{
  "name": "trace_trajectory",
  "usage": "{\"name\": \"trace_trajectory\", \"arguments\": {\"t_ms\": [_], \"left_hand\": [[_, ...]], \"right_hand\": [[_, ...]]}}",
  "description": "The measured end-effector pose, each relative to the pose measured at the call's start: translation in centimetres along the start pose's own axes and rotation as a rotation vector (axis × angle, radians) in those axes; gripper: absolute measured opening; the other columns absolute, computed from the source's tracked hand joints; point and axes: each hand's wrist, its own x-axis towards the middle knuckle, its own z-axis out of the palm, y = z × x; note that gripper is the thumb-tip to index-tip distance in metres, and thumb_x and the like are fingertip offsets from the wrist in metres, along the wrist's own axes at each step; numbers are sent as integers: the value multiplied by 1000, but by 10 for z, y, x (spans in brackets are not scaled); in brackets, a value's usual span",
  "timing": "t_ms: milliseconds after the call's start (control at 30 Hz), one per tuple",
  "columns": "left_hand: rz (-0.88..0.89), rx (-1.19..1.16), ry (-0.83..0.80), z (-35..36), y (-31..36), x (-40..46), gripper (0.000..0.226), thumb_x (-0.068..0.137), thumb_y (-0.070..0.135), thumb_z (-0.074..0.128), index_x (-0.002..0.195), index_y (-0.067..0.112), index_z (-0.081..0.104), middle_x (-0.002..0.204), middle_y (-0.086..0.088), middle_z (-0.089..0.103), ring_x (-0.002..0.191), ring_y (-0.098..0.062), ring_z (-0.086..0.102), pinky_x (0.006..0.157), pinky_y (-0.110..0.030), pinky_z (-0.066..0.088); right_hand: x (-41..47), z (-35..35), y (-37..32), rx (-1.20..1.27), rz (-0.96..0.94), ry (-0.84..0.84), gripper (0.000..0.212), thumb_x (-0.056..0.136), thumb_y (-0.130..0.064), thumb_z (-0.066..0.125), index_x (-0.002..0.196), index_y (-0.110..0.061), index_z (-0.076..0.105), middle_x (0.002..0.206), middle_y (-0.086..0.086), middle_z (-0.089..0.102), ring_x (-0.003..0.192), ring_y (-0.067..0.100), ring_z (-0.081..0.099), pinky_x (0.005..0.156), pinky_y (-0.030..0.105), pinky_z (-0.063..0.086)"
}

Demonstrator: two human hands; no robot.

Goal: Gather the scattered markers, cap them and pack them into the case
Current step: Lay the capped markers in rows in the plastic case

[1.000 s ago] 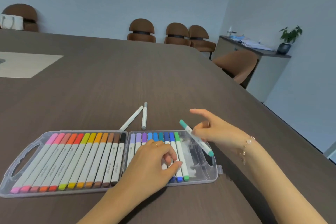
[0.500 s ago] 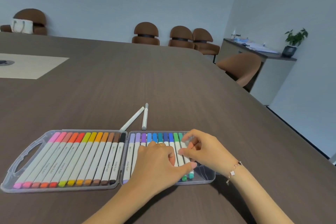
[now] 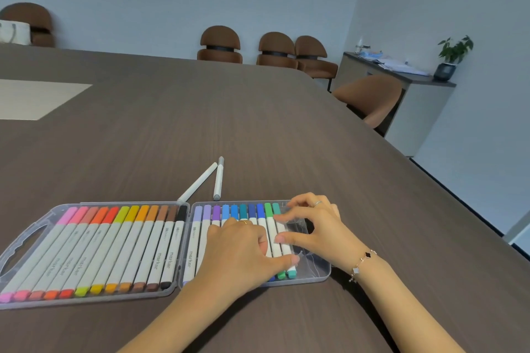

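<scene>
- A meeting room with pale blue walls: a long dark bench carries everything, with brown chairs along its far edge and a potted plant on a sideboard at right.
- The clear case lies open flat near the person, its two halves side by side.
- The left half is full: a row of capped markers running from pink through orange and yellow to brown and black.
- The right half holds purples, blues and greens, with the teal marker last in the row and bare plastic beyond it (room, I judge, for about two more).
- The left hand lies spread over the middle of that row, fingers fairly flat, probably to stop the markers rolling or lifting.
- The right hand touches the teal marker with thumb and a fingertip, the fingers bent; this reads as seating it, though whether the grip pinches it or merely presses it I cannot tell.
- Two white markers lie on the bench just beyond the case, meeting in a V, one with grey caps; they look like the last to gather.
</scene>
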Motion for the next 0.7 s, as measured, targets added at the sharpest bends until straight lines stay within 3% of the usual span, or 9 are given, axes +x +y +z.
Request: {"name": "trace_trajectory", "arguments": {"t_ms": [133, 233, 333, 367, 433, 533, 633, 700], "left_hand": [[42, -36, 26, -1, -5, -3, 48, 74, 72, 52, 60, 26, 45, 65, 12, 49, 80, -7, 49, 85, -29, 40], [55, -257, -20, -15, -20, -4, 32, 82, 50, 62, 63, 27, 52, 63, 11, 51, 64, -2, 47, 70, -20, 43], [-21, -348, 86, -38, -53, 3, 22, 84, 39, 65, 68, 25, 60, 64, 6, 55, 57, -4, 47, 58, -16, 42], [-64, -347, 131, -45, -66, 6, 22, 85, 37, 65, 69, 23, 62, 64, 5, 56, 57, -5, 47, 59, -18, 44], [-168, -338, 197, -57, -90, 10, 21, 86, 33, 65, 69, 20, 63, 62, 3, 57, 56, -8, 48, 59, -24, 45], [-282, -286, 282, -67, -115, 14, 27, 87, 30, 63, 63, 19, 59, 59, 3, 54, 55, -10, 47, 52, -23, 39], [-329, -274, 334, -70, -123, 16, 28, 88, 32, 62, 62, 21, 57, 57, 6, 52, 57, -9, 48, 51, -23, 36], [-340, -287, 345, -69, -124, 18, 26, 88, 33, 61, 66, 20, 59, 58, 6, 53, 57, -9, 49, 51, -23, 37]], "right_hand": [[1, -6, -4, 2, 16, -64, 31, 75, -54, 66, 104, -44, 63, 121, -22, 40, 115, 0, 26, 94, 25, 20], [15, -23, -19, 0, 24, -163, 13, 79, -49, 64, 89, -41, 65, 116, -17, 48, 110, 1, 38, 95, 24, 34], [55, -31, -43, 51, 76, -2, 20, 91, -35, 57, 88, -19, 68, 97, -4, 62, 85, 4, 55, 68, 10, 40], [72, -29, -51, 65, 92, 53, 21, 92, -31, 55, 91, -15, 67, 95, -3, 63, 84, 6, 57, 67, 12, 41], [104, -18, -67, 30, 71, 74, 18, 92, -25, 55, 101, -13, 65, 101, 0, 64, 94, 14, 59, 77, 20, 45], [144, 11, -88, -96, -103, -56, 28, 91, -15, 57, 118, -17, 60, 111, 4, 58, 101, 19, 57, 85, 25, 43], [168, 36, -97, -285, -230, -206, 33, 90, -8, 55, 121, -20, 60, 113, 6, 53, 101, 22, 55, 88, 29, 44], [175, 44, -95, -370, -296, -221, 29, 91, -11, 53, 118, -19, 62, 112, 6, 54, 102, 23, 55, 87, 30, 47]]}}
